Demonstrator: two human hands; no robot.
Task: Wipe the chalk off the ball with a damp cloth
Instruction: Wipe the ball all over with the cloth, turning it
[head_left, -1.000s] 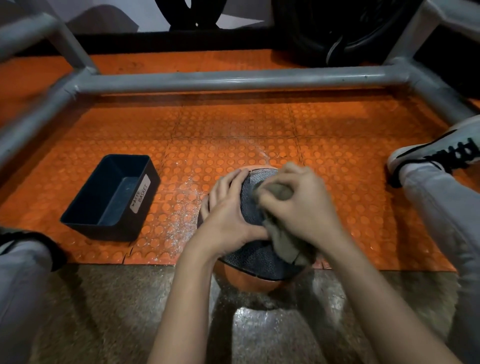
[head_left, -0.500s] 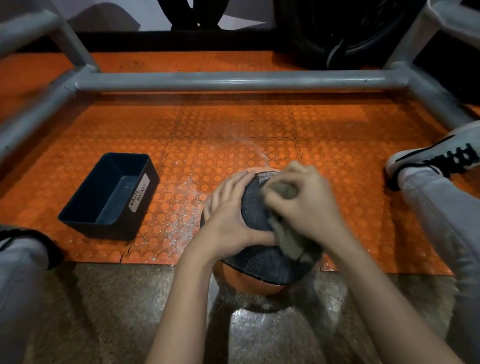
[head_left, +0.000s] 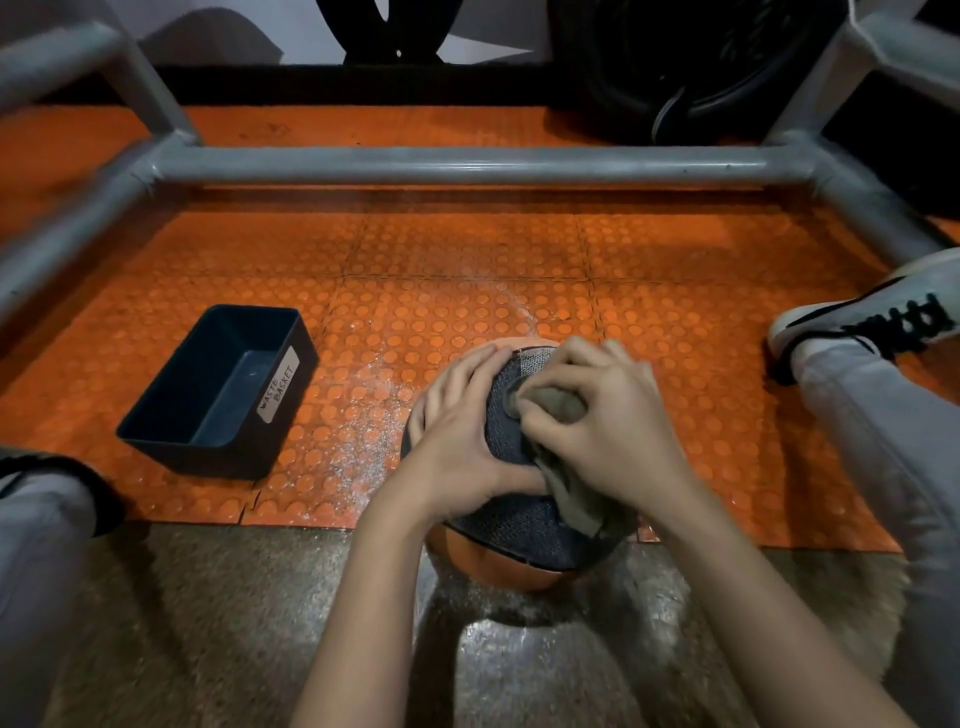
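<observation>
Locate ball at lower ctr of frame, on seam between orange studded mat and grey floor. Orange shell w/ grey textured panel facing up. Long run of panel: from upper ctr down toward lower right.

L hand: on left flank of ball. Fingers side by side, curved over surface, thumb laid across grey panel toward cloth. Judged a steadying hold, not a wipe.

R hand: on top right of ball. Fingers curled tight, bunching cloth and pressing it onto grey panel. Loose tail of cloth trailing down-frame under palm. Thumb posn: cannot tell.

Key relation: cloth touching panel just right of L fingertips, hands nearly meeting. Paler strip at top edge of panel, directly up-frame of cloth; prob. chalk residue, not certain. For next stroke, expect push up-frame, away from wrist. R hand nearer, no regrip needed. Far side and underside of ball not visible; assume turn by L hand needed to reach them.

Also note: white dust scattered on mat left of ball. Dark bin labelled WASTE BASKET at mid left, well apart from ball. Grey pipe frame across upper frame. Shoe at right edge.

Risk: roll off seam on slack L hold.
</observation>
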